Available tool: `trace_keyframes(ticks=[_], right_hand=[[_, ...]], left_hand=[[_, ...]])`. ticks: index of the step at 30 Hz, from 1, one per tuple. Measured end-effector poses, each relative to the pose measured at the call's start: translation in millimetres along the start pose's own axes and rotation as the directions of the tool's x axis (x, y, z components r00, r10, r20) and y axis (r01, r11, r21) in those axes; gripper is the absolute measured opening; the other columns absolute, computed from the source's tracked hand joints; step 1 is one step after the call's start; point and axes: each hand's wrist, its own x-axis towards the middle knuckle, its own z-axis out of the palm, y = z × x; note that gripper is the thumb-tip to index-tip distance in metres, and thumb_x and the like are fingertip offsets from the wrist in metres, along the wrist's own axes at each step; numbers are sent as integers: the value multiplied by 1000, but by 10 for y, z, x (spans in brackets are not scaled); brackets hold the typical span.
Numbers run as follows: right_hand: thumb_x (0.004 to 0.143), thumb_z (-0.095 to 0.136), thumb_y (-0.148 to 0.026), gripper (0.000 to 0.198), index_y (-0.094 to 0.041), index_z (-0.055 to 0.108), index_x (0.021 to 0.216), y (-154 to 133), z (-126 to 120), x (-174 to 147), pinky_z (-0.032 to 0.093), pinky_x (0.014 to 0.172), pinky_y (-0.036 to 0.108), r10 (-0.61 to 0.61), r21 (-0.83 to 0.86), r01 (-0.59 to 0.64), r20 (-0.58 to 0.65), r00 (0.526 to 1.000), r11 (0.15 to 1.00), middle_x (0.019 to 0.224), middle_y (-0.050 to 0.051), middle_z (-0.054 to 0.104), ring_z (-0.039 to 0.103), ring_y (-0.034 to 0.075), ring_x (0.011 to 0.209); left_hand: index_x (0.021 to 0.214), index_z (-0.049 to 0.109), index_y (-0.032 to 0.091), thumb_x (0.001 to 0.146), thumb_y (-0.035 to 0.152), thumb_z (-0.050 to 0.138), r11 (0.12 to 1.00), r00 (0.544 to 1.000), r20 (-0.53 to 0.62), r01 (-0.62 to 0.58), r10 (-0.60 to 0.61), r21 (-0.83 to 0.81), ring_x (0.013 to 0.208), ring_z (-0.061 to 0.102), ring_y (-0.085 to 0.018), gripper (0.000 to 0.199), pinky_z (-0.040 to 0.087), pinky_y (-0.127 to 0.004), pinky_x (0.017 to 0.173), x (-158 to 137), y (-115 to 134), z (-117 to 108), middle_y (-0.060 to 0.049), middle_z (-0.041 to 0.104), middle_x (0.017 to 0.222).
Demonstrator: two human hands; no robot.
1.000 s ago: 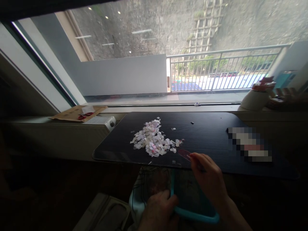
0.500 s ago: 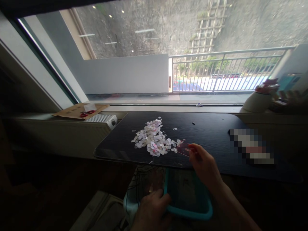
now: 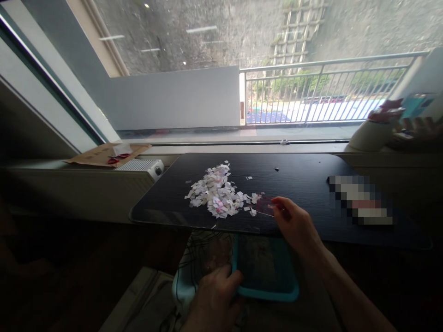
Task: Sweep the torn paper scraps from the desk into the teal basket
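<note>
A thin, see-through pinkish sheet point(image 3: 265, 206) is pinched in the fingers of my right hand point(image 3: 294, 221), low over the black tabletop. Its left edge is close to a few stray scraps at the right end of a heap of small white paper scraps point(image 3: 218, 191), some of them tinted pink. Below the table's front edge, my left hand point(image 3: 216, 295) is closed on the left rim of a turquoise plastic container point(image 3: 270, 294). The container's inside is dark, and its contents are hard to make out.
The black table point(image 3: 294, 184) stands against the window ledge. A pixelated object point(image 3: 362, 200) lies at its right. Red-handled scissors point(image 3: 117, 159) rest on brown paper point(image 3: 93, 154) at the left, near a white radiator point(image 3: 141, 168). A pale, rounded figure point(image 3: 372, 129) sits on the ledge.
The camera view has shifted, so the table and heap sit slightly higher in the picture. Both hands keep their grips, and the sheet has barely moved relative to the scraps.
</note>
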Motion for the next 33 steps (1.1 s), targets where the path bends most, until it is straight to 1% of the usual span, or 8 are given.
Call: trace_keyframes(ticks=[4, 7, 15, 18, 21, 25, 30, 33], right_hand=[[83, 49, -31, 25, -19, 62, 101, 7, 14, 15, 49, 65, 28, 51, -4, -51, -52, 997, 999, 82, 4, 67, 61, 15, 66], [84, 48, -30, 25, -19, 61, 101, 10, 40, 9, 49, 65, 26, 12, 53, -11, -1, 1000, 999, 84, 3, 67, 61, 14, 68], [79, 50, -32, 26, -18, 62, 98, 96, -64, 24, 48, 58, 28, 104, -30, -105, -44, 994, 994, 74, 3, 67, 60, 15, 59], [82, 49, -33, 27, -18, 61, 100, 78, -37, 27, 48, 60, 28, 82, 59, -81, 0, 997, 995, 77, 3, 66, 61, 15, 60], [83, 47, -32, 27, -18, 60, 102, 62, -5, 38, 48, 62, 28, 38, 33, -39, 48, 998, 999, 80, 3, 66, 61, 15, 63], [81, 50, -31, 25, -18, 61, 99, 43, -17, 56, 48, 62, 28, 64, -42, -65, -20, 998, 997, 77, 3, 67, 61, 15, 63], [84, 46, -29, 25, -18, 61, 100, -21, -21, 44, 48, 62, 27, -3, 16, 2, 48, 999, 1000, 82, 4, 67, 61, 15, 65], [82, 48, -30, 24, -19, 62, 98, 24, -30, 40, 48, 61, 28, 38, -51, -38, 3, 999, 998, 78, 4, 67, 61, 16, 64]], left_hand=[[84, 56, 25, 71, 11, 55, 1000, 1000, 0, -3, 3, 11, 78, 55, -17, 19, 33, -26, 64, 6, 17, -6, 1, 57, 86], [84, 56, 24, 71, 11, 54, 1000, 1000, 9, -1, 0, 16, 78, 54, -18, 19, 34, -26, 64, 8, 18, -8, 0, 57, 87], [85, 55, 25, 71, 9, 54, 1000, 1000, -29, -10, 10, 3, 78, 54, -17, 21, 33, -27, 64, -5, -4, 17, 1, 56, 85], [85, 56, 24, 70, 9, 55, 1000, 1000, -8, -8, 8, 5, 78, 54, -17, 21, 33, -27, 64, 3, 15, 2, 1, 56, 85], [86, 57, 24, 70, 9, 56, 1000, 1000, 4, -1, 1, -3, 79, 55, -17, 22, 34, -27, 65, 7, 16, 0, 1, 57, 86], [84, 55, 24, 70, 9, 56, 1000, 1000, -19, -8, 8, -10, 78, 54, -17, 21, 34, -26, 65, 4, -5, 16, 1, 56, 86], [84, 55, 25, 72, 10, 55, 1000, 1000, -12, -7, 7, 1, 79, 54, -17, 20, 34, -26, 65, 7, 3, 5, 2, 56, 86], [85, 55, 25, 71, 9, 56, 1000, 1000, -8, -15, 15, -4, 79, 54, -17, 21, 34, -26, 65, -2, 8, 0, 1, 56, 87]])
